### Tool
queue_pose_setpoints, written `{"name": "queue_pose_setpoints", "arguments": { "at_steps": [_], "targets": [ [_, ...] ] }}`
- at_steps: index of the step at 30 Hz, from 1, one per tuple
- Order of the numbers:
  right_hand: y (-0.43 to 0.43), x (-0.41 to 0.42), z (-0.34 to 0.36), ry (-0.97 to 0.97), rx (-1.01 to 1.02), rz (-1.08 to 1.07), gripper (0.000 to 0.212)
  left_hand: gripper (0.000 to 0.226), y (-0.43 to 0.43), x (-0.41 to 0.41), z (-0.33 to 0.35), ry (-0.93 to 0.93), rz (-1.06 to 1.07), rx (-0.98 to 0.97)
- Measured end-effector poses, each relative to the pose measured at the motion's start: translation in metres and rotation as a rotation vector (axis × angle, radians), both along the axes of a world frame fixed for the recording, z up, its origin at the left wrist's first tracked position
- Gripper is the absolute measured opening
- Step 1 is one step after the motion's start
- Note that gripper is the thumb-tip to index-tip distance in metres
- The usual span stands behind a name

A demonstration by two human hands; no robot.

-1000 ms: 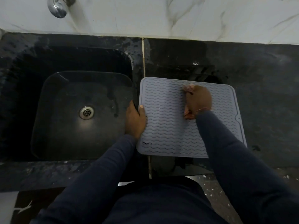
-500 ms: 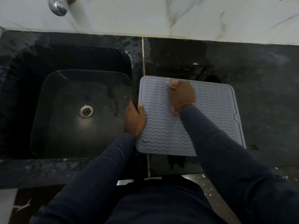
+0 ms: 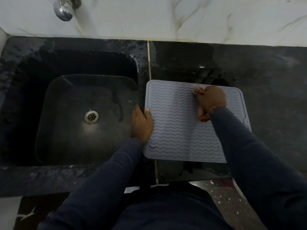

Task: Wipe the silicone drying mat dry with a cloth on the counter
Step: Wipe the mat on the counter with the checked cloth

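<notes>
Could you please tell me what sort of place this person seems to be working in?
Most likely a home kitchen or wash area: a dark sink with a metal drain, a chrome tap on a marble wall, and a drying mat on the black counter.

The silicone drying mat (image 3: 174,123) looks matt grey, ribbed with wavy ridges. The desk (image 3: 265,80) is dark, speckled polished stone, wet-glossy near the black sink (image 3: 49,113). Drain (image 3: 91,116) and tap (image 3: 64,9) are shiny metal; the wall (image 3: 166,17) is veined marble.

Right hand (image 3: 211,99) presses cloth (image 3: 198,90) on grey mat (image 3: 174,127) — left hand (image 3: 141,125) pins its edge.
</notes>
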State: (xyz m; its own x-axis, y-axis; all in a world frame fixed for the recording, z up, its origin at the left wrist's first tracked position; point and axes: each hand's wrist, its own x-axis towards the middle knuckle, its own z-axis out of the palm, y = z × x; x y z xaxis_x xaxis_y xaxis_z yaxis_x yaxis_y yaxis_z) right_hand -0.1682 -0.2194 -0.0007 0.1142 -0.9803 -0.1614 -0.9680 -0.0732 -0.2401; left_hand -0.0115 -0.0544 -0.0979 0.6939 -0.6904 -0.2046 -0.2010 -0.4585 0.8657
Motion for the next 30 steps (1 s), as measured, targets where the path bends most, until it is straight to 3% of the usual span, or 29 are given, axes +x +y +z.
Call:
{"name": "queue_pose_setpoints", "arguments": {
  "at_steps": [5, 8, 11, 14, 16, 21, 25, 27, 30],
  "targets": [
    [0.063, 0.098, -0.009, -0.107, 0.021, 0.356, 0.019, 0.056, 0.0, 0.003, -0.003, 0.007, -0.004, 0.023],
    [0.054, 0.109, 0.0, -0.118, 0.14, 0.594, 0.024, 0.061, -0.001, 0.003, -0.001, -0.012, -0.004, 0.014],
    [0.025, 0.064, 0.003, -0.181, 0.119, 0.42, 0.04, 0.061, 0.0, 0.004, -0.003, 0.004, -0.008, 0.024],
    [0.012, 0.006, 0.0, -0.039, 0.011, 0.11, 0.034, 0.062, 0.0, 0.002, -0.005, -0.005, -0.006, 0.027],
    [0.03, 0.013, -0.009, -0.002, -0.015, 0.098, 0.027, 0.063, -0.001, 0.002, -0.005, -0.006, -0.004, 0.034],
    [0.077, 0.093, -0.018, -0.133, -0.013, 0.307, 0.022, 0.056, -0.001, 0.002, -0.004, -0.02, -0.005, 0.035],
    [0.057, 0.079, -0.004, -0.201, 0.176, 0.484, 0.033, 0.058, 0.002, 0.001, -0.005, -0.011, 0.0, 0.011],
    [0.038, 0.044, 0.001, -0.19, 0.166, 0.348, 0.04, 0.061, 0.003, 0.001, -0.005, 0.008, -0.02, 0.009],
    [0.02, -0.002, 0.001, -0.015, 0.046, 0.053, 0.033, 0.06, 0.0, 0.001, -0.004, -0.005, 0.006, 0.007]
  ]
}}
